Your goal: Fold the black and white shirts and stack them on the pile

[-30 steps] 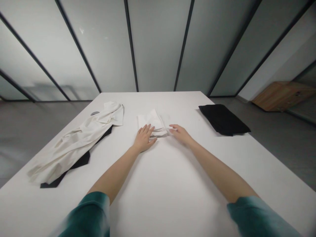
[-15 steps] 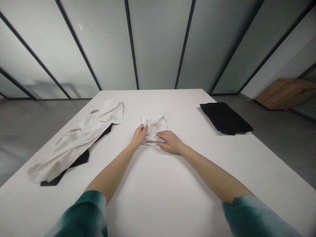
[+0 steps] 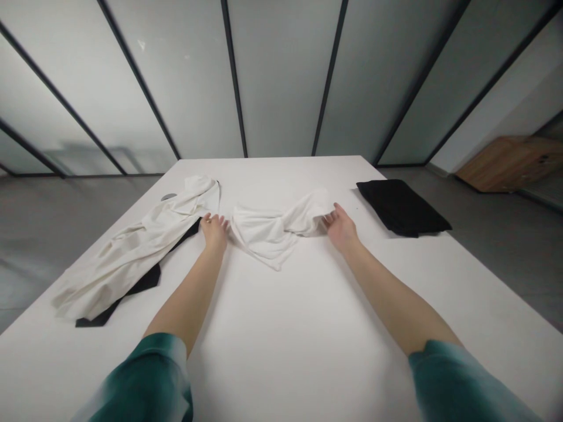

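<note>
White bench before frosted glass panels: bare left hand and right hand, fingers spread apart, gripping nothing, flank a twisted white cloth mid-frame; rumpled white garment upper left, folded black cloth upper right.

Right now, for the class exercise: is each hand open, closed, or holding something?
Left hand: open, holding nothing, beside the white cloth.
Right hand: open, fingers at the cloth's edge, no visible grip.
</note>
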{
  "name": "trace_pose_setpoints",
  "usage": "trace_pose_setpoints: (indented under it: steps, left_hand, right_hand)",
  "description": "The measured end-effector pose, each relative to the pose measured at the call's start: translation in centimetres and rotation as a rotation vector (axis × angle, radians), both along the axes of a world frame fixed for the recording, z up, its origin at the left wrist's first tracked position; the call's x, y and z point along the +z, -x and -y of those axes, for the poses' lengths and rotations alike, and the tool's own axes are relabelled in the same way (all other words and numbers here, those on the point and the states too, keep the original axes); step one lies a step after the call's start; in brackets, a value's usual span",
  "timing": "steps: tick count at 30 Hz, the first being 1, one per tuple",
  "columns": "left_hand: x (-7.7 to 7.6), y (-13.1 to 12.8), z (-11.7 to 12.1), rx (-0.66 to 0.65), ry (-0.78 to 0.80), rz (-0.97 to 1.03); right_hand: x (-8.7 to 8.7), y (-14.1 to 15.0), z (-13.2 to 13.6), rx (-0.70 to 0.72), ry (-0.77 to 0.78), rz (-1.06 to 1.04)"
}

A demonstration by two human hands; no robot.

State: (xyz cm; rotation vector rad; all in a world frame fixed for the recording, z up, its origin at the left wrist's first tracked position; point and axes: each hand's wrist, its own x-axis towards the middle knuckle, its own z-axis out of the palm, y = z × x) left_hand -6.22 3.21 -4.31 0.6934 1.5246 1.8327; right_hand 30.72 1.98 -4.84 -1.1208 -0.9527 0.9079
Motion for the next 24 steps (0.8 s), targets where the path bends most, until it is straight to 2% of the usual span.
trace_pose_setpoints:
  steps: [2, 3, 5, 8, 10, 11, 13, 16, 19, 22, 24]
  left_hand:
    - [0.4, -0.1, 0.5, 0.043, -0.054, -0.226]
    - [0.6, -0.5, 1.0, 0.011, -0.091, -0.367]
    - [1.0, -2.2, 2.3, -0.186, -0.166, -0.666]
    - [1.5, -5.5, 4.6, -0.651, -0.241, -1.103]
    - [1.5, -7.3, 5.8, -0.886, -0.247, -1.333]
    - [1.5, -7.8, 6.1, -0.953, -0.232, -1.408]
    - [1.5, -8.2, 6.3, -0.989, -0.188, -1.463]
    - [1.5, -7.6, 5.6, -0.981, -0.134, -1.309]
    - [1.3, -6.6, 4.7, -0.931, -0.038, -0.890]
    - [0.9, -5.8, 3.7, -0.726, 0.000, -0.389]
    - [0.6, -5.3, 3.0, -0.559, -0.035, -0.178]
  right_hand:
    - [-0.6, -1.0, -0.4, -0.105, -0.043, 0.086]
    - [-1.0, -1.2, -0.4, -0.150, -0.059, 0.167]
    - [-1.5, -1.1, -0.1, -0.180, -0.100, 0.376]
    - [-1.8, 0.1, 0.9, -0.009, -0.181, 0.782]
    - [-1.4, 1.2, 1.7, 0.156, -0.199, 1.071]
    - [-1.1, 1.7, 2.1, 0.217, -0.184, 1.195]
    - [-0.2, 2.6, 2.9, 0.272, -0.123, 1.375]
    - [1.1, 3.2, 3.6, 0.258, -0.039, 1.471]
    - [1.7, 3.0, 3.6, 0.280, -0.046, 1.407]
    - [1.5, 2.4, 3.2, 0.339, -0.111, 1.227]
    - [1.5, 2.0, 2.9, 0.299, -0.111, 1.073]
